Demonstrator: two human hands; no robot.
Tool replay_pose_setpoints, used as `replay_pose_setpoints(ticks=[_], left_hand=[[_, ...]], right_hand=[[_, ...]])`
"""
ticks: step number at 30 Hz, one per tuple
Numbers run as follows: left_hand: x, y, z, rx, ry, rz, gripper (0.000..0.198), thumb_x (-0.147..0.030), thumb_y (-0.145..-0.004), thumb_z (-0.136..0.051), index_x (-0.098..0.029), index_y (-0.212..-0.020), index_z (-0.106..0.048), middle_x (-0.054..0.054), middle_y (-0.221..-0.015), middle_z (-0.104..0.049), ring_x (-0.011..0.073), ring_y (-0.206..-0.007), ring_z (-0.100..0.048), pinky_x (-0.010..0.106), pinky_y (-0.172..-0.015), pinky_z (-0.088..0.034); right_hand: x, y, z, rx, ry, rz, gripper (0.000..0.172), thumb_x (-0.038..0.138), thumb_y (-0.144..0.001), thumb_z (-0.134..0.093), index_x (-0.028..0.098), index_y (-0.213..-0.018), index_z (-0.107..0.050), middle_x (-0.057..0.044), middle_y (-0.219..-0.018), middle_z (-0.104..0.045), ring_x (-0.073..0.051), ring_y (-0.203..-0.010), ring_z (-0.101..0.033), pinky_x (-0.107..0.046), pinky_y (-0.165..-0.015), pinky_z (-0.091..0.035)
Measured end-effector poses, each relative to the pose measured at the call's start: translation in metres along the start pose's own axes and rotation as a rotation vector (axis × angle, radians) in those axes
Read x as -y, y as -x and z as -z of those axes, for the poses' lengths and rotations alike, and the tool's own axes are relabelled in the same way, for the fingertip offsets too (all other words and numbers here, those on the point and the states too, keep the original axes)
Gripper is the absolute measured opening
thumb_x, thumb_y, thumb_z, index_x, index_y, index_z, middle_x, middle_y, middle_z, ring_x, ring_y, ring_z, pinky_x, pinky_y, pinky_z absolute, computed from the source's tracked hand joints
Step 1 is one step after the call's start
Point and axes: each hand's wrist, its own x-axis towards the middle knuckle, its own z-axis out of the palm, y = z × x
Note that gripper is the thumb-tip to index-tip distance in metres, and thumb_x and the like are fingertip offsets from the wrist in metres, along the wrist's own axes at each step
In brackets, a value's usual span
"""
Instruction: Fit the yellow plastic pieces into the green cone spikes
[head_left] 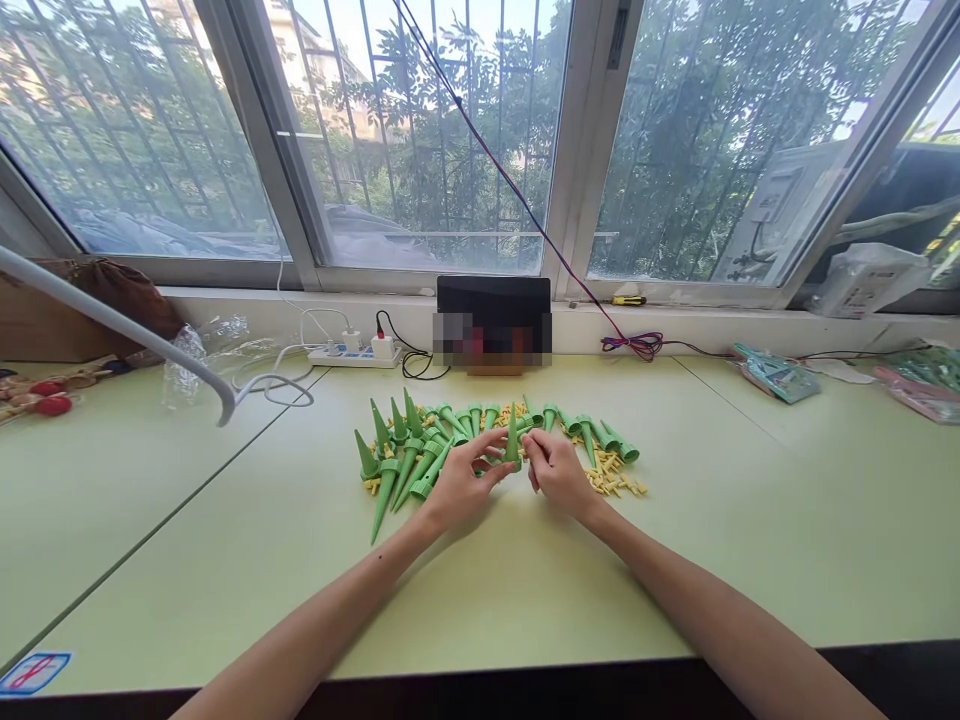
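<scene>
A green plastic spike [513, 440] points upward between the thumb and fingers of my left hand [466, 482], its wide end down. Close to its right side, my right hand [556, 472] is closed with thumb and forefinger pinched together; whatever is in that pinch is too small to make out. More green cone-shaped spikes [385, 490] lie and stand in a heap to the left of my hands and behind them. Small yellow plastic pieces [616, 482] are scattered to the right of my right hand and among the spikes.
The pale green table [720, 520] carries a power strip [352, 354] and a dark screen [493, 300] at the back. A white curved tube [135, 325] crosses the left side. Bundled cable [634, 345] and plastic packets [776, 373] lie at the right rear.
</scene>
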Motion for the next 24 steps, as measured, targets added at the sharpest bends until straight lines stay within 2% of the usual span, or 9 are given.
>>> replay_pose_setpoints(ticks=[10, 18, 21, 24], left_hand=[[0.0027, 0.0012, -0.0038, -0.046, -0.017, -0.065, 0.034, -0.03, -0.082, -0.067, -0.024, -0.116, -0.067, 0.006, -0.108, -0.068, 0.0212, -0.095, -0.065, 0.034, -0.08, -0.059], [-0.0007, 0.0041, -0.0021, 0.019, -0.126, -0.193, 0.031, -0.025, -0.089, -0.059, -0.026, -0.119, -0.067, 0.007, -0.107, -0.063, 0.0195, -0.092, -0.064, 0.03, -0.076, -0.059], [-0.0018, 0.0045, -0.0013, 0.042, -0.194, -0.246, 0.032, -0.022, -0.092, -0.054, -0.027, -0.121, -0.066, 0.008, -0.109, -0.063, 0.02, -0.096, -0.064, 0.031, -0.08, -0.057], [-0.0041, 0.0036, -0.0008, 0.043, -0.236, -0.267, 0.031, -0.022, -0.094, -0.051, -0.027, -0.121, -0.066, 0.008, -0.11, -0.063, 0.0208, -0.099, -0.063, 0.034, -0.087, -0.055]], right_hand=[[-0.0015, -0.0007, -0.0012, 0.034, -0.124, -0.11, 0.037, 0.045, -0.094, -0.044, 0.022, -0.065, -0.044, 0.008, -0.036, -0.041, -0.01, -0.031, -0.04, -0.024, -0.043, -0.034], [-0.0046, -0.0057, 0.0049, 0.217, -0.441, -0.42, 0.025, 0.038, -0.078, -0.052, 0.022, -0.061, -0.044, 0.011, -0.033, -0.031, -0.009, -0.027, -0.035, -0.02, -0.03, -0.02], [-0.0042, -0.0066, 0.0077, 0.248, -0.484, -0.466, 0.02, 0.033, -0.074, -0.053, 0.021, -0.06, -0.044, 0.012, -0.033, -0.029, -0.008, -0.027, -0.036, -0.019, -0.03, -0.019], [-0.0035, -0.0067, 0.0069, 0.218, -0.48, -0.451, 0.021, 0.033, -0.074, -0.054, 0.021, -0.06, -0.044, 0.012, -0.034, -0.029, -0.008, -0.028, -0.037, -0.019, -0.031, -0.021]])
